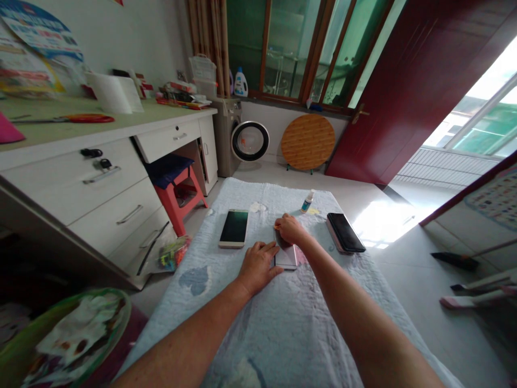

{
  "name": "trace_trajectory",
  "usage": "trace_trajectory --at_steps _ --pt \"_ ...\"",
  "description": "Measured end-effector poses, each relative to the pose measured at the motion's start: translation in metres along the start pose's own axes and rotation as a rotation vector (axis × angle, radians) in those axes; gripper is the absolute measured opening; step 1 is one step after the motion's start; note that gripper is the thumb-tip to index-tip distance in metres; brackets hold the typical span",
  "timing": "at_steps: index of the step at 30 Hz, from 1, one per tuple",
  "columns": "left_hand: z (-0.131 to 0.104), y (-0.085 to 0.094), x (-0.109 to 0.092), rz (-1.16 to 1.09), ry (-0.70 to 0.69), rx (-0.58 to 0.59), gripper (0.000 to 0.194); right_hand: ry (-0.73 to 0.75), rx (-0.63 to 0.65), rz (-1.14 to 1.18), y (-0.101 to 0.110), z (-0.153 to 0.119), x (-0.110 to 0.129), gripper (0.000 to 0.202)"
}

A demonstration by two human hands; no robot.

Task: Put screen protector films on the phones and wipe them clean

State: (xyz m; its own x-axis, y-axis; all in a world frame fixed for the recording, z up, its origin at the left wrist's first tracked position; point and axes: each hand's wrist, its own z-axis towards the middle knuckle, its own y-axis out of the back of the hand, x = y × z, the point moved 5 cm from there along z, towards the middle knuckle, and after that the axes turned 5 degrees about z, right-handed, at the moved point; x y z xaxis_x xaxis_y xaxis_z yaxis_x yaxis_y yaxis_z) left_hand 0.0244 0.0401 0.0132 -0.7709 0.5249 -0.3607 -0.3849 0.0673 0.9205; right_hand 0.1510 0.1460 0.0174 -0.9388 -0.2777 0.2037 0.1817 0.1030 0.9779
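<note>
A grey smartphone [286,260] lies on the cloth-covered surface [266,318] between my hands. My left hand [258,264] holds it at its left side, fingers over the edge and thumb by the lower corner. Bent fingers of my right hand [290,228] press at the phone's upper end, closed on a small orange piece [277,227], perhaps cloth; most of it is hidden. To the left lies a gold-framed smartphone [234,228], screen up. A black smartphone [346,233] rests at the right. Beyond my right hand a small spray bottle [307,201] stands upright.
White drawers [109,183] and a desk run along the left, with a red stool [180,188] beneath. A bin [76,334] of waste stands at lower left. Ahead are a washing machine with its door open [250,141], a round wooden tabletop [307,141] and a red door [388,81].
</note>
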Motion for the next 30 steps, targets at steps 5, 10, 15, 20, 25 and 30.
trace_trajectory --at_steps 5,10,15,20,25,30 --pt "0.000 0.001 0.000 -0.023 0.015 -0.012 0.051 0.101 0.021 -0.002 0.000 -0.003 0.012 0.029" --pt "-0.001 -0.002 0.005 -0.067 0.083 -0.091 0.073 0.186 0.010 -0.014 -0.001 -0.015 0.019 0.025" --pt "-0.002 -0.006 0.008 -0.098 0.091 -0.196 0.099 0.211 0.001 -0.034 0.000 -0.037 0.030 0.024" --pt "-0.004 -0.006 0.008 -0.125 0.090 -0.206 0.097 0.232 -0.006 -0.012 0.001 -0.067 0.044 0.020" --pt "-0.004 -0.005 0.007 -0.105 0.090 -0.163 0.091 0.262 -0.004 0.063 -0.005 -0.096 0.052 0.013" --pt "-0.003 -0.004 0.005 -0.048 0.070 -0.117 0.075 0.317 -0.063 0.173 -0.002 -0.117 0.055 0.017"
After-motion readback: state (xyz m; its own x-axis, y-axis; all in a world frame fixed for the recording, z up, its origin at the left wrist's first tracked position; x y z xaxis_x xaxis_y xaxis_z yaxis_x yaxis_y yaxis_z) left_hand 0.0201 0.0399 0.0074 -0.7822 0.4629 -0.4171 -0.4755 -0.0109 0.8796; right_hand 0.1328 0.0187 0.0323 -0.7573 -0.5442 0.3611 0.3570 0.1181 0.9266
